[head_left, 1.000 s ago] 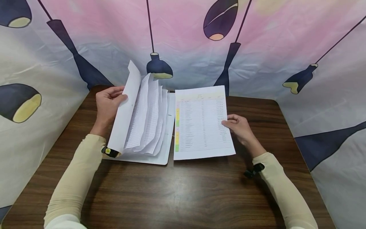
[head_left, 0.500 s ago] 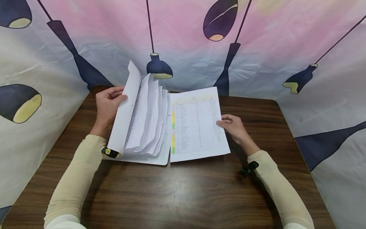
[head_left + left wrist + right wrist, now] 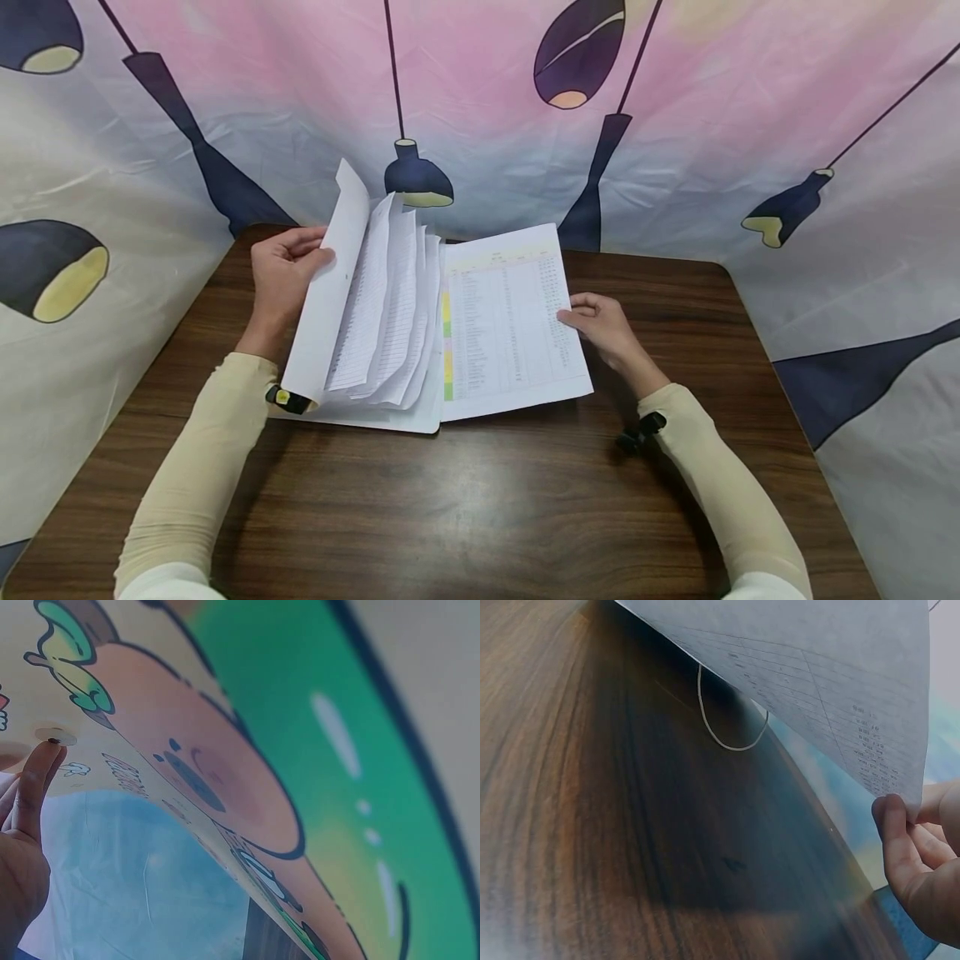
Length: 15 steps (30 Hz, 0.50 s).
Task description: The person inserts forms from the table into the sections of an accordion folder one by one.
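My left hand (image 3: pixel 283 271) holds up the cover (image 3: pixel 318 325) of a white document folder, thumb on its inner face. In the left wrist view the cover's outside shows a cartoon print (image 3: pixel 225 780), and a fingertip touches a round button (image 3: pixel 56 736). Several printed sheets (image 3: pixel 390 321) fan out inside the folder. My right hand (image 3: pixel 603 329) pinches the right edge of a loose printed sheet (image 3: pixel 517 333) with coloured cells down its left side. This sheet is tilted, its left edge at the folder's right side. Whether it lies over or inside the folder, I cannot tell.
A dark wooden table (image 3: pixel 465 517) lies under everything. Behind it hangs a cloth backdrop (image 3: pixel 480 100) printed with lamps. A thin pale cord loop (image 3: pixel 731 748) hangs below the sheet in the right wrist view. Dark cameras sit on both wrists.
My right hand has moved left with the loose sheet, bringing its left edge against the folder's right side and tilting it slightly. The left hand and cover have stayed in place.
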{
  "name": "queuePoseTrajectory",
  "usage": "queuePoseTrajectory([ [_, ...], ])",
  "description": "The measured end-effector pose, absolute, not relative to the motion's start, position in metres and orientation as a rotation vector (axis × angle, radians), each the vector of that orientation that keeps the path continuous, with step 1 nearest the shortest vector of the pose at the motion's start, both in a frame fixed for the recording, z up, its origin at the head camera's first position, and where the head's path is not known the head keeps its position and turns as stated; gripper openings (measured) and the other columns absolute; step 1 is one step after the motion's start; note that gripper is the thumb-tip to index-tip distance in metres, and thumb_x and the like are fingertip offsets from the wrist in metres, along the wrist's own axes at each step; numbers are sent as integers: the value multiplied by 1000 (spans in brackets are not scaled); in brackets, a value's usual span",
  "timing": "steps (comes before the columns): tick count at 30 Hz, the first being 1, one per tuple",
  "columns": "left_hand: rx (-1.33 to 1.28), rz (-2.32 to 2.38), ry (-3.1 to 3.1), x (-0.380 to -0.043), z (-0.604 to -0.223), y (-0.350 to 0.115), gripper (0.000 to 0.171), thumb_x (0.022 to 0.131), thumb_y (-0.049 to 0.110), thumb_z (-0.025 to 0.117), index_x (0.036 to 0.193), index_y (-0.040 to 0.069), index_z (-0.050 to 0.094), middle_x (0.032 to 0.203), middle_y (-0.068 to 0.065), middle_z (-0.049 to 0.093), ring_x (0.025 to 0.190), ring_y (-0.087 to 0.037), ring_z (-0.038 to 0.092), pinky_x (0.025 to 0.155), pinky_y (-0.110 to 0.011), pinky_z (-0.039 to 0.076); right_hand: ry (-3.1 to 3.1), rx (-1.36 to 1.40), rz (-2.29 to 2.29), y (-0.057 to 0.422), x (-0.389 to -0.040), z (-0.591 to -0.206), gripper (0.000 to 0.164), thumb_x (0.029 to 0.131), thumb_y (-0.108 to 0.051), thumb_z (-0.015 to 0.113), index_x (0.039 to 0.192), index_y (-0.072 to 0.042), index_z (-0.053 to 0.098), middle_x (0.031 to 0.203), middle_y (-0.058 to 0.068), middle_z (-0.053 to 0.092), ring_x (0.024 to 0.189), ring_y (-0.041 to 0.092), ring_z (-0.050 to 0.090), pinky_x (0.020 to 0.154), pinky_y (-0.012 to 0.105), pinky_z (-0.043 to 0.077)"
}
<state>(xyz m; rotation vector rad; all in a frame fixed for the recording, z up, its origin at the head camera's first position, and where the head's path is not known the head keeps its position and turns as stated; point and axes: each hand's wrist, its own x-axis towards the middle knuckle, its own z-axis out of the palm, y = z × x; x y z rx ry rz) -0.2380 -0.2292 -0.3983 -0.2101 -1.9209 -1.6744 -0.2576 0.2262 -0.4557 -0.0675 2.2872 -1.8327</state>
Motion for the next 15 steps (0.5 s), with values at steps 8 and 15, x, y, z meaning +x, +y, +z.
queuePoseTrajectory([
  [8,-218,-1667,-1926,-237,-397,-229,24,86,-3,71,109,-9,76,87,10,76,77,-3,72,72,-17,55,2286,-94,-1832,221,-261,-456,34,96,-10,71,124,7,61,96,6,76,78,13,73,70,29,57],
  [15,-215,-1655,-1937,-237,-397,-230,24,87,-2,72,109,-8,76,88,10,76,77,-3,72,72,-17,55,2255,-132,-1837,214,-261,-459,30,96,-6,69,122,6,61,94,5,76,77,15,73,69,28,58],
])
